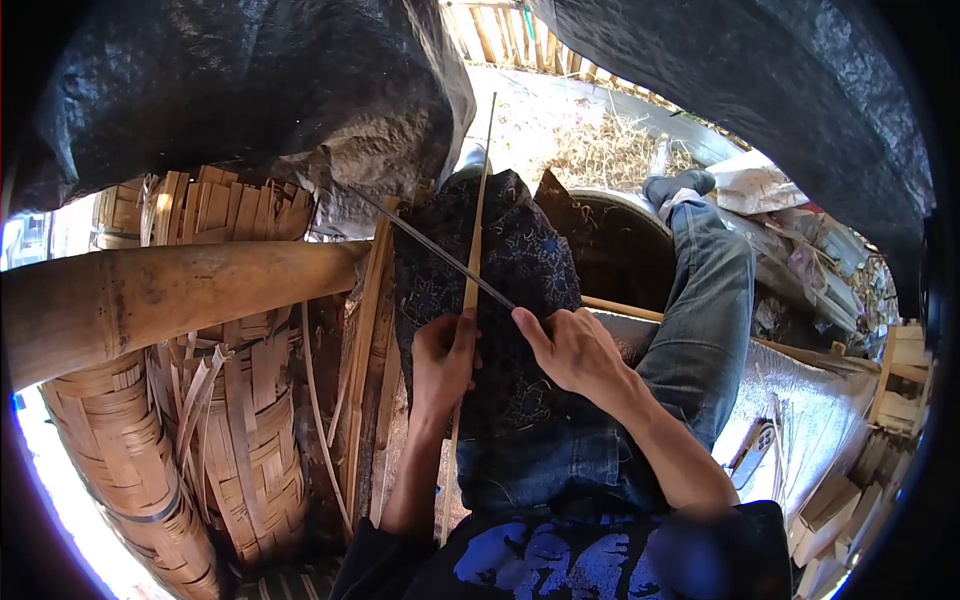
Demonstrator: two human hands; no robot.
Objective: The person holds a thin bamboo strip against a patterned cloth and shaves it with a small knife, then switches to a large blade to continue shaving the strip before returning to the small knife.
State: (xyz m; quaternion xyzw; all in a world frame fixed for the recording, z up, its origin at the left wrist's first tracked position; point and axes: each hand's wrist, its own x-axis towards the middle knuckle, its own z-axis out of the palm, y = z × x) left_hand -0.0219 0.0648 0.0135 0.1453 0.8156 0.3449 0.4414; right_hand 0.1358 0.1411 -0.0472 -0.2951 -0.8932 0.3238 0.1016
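Observation:
My left hand is closed around a long, narrow bamboo strip. The strip runs upright over my lap, its thin far end reaching toward the bright ground, its lower part passing below the hand. In my right hand is a slim, long-bladed knife, fingers wrapped round its handle, which the hand hides. The blade slants up and left and crosses the strip just above my left hand. A dark patterned cloth covers my leg beneath both.
A thick bamboo pole juts in at left, before woven bamboo rolls. Dark plastic sheeting hangs overhead. A dark round container stands beyond my knees. On a silvery surface at right lies a phone, near bamboo pieces.

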